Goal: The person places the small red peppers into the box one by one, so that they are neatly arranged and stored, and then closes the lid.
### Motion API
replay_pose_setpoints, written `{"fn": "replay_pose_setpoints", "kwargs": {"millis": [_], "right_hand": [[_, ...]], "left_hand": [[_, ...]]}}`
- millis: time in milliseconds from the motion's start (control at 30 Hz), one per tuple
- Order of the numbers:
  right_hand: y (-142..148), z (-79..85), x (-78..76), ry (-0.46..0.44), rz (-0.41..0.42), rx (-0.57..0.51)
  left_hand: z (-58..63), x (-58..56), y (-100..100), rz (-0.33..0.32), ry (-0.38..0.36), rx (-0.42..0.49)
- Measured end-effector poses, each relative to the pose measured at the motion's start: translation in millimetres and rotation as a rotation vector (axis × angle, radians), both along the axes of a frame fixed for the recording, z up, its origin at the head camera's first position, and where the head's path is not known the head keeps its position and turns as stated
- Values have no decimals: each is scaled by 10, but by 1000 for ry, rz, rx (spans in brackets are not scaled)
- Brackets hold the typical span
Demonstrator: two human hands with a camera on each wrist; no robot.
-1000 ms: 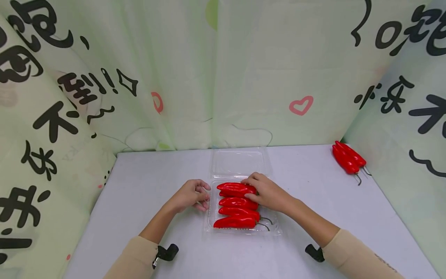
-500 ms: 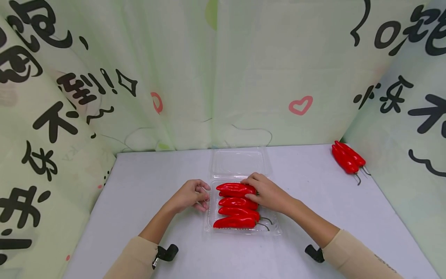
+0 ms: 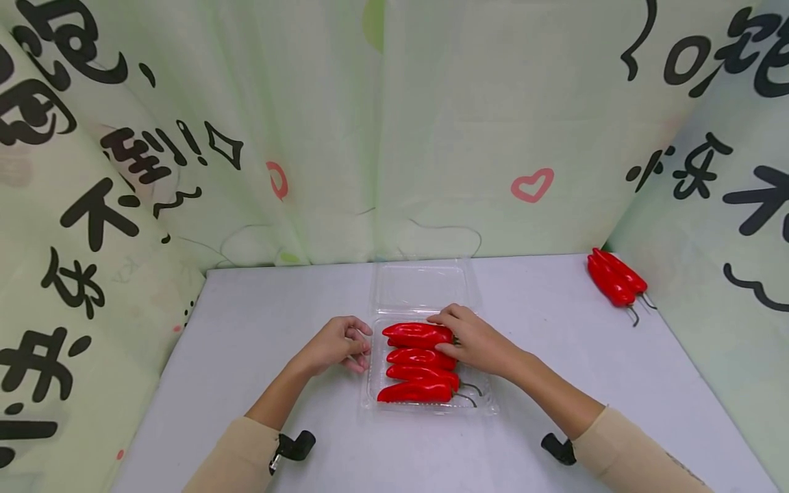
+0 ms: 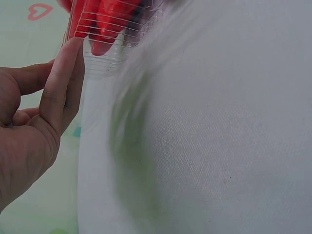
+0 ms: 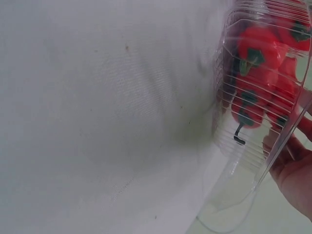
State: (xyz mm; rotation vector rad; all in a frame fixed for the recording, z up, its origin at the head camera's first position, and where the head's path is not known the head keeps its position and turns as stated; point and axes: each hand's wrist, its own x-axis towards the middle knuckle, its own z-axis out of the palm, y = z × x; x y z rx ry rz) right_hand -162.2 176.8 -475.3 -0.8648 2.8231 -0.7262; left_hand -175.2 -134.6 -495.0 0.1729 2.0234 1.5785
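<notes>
A clear plastic clamshell box [image 3: 487,394] stands on the table with several long red peppers [image 3: 419,392] lying side by side in it, stems to the right. My right hand [image 3: 471,339] reaches over the box's right side. Its thumb and fingers hold the stem end of the farthest red pepper [image 3: 416,332] and hide that stem. On the left side, my left hand [image 3: 339,346] has its fingertips at the box's edge. The left wrist view shows those fingers [image 4: 63,73] fairly straight, right against the ribbed wall.
The box's lid [image 3: 422,287] lies folded back toward the rear curtain [image 3: 444,137]. Two more red peppers [image 3: 610,281] lie at the table's far right corner. Printed cloth walls border the white table [image 3: 277,294] at the back and on both sides.
</notes>
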Motion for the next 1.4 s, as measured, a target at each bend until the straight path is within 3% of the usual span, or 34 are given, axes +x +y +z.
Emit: {"fn": "replay_pose_setpoints", "kwargs": {"millis": [333, 733, 1067, 1400], "right_hand": [[234, 89, 15, -7, -61, -94], [735, 149, -64, 129, -179, -146], [1339, 188, -208, 59, -369, -81], [2016, 86, -345, 8, -546, -70]], "left_hand": [[4, -2, 4, -1, 4, -4], [12, 1, 9, 4, 5, -16], [16, -6, 9, -1, 5, -9], [12, 2, 6, 0, 2, -4]]}}
